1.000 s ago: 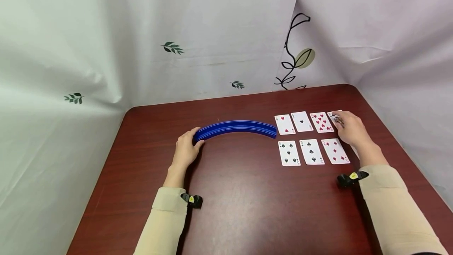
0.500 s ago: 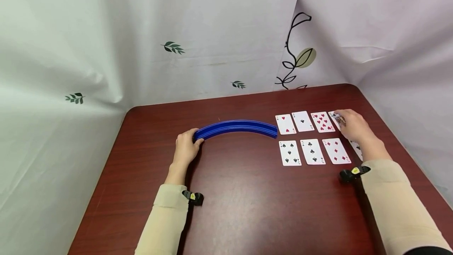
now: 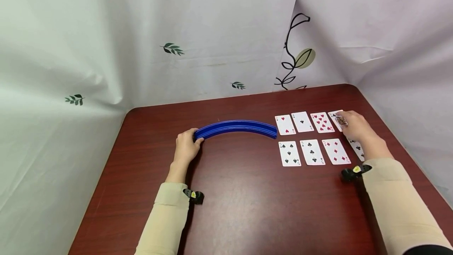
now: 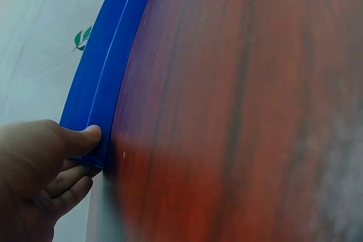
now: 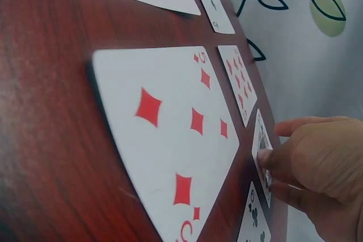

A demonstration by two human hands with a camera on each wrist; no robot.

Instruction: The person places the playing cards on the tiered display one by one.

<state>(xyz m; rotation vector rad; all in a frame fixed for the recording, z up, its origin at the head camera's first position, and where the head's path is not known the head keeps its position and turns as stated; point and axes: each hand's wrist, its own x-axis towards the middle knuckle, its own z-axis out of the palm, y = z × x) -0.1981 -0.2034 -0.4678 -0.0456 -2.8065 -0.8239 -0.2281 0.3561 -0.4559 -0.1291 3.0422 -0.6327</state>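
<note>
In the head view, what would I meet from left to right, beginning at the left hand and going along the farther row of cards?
left hand, blue curved rack, two of hearts, ace of clubs, card with many hearts, face card, right hand

The dark-red, wood-grained table (image 3: 233, 196) carried 8 white rectangular playing cards (image 3: 312, 148), face up in 2 rows, beside 1 curved blue strip (image 3: 236, 126).

On my feed, a curved blue card holder (image 3: 235, 126) with lengthwise ridges lies on the table (image 3: 226, 192), its ends bowed toward me. A face card (image 3: 337, 120), partly hidden, lies face up, rightmost in the far row of playing cards (image 3: 302, 121).
</note>
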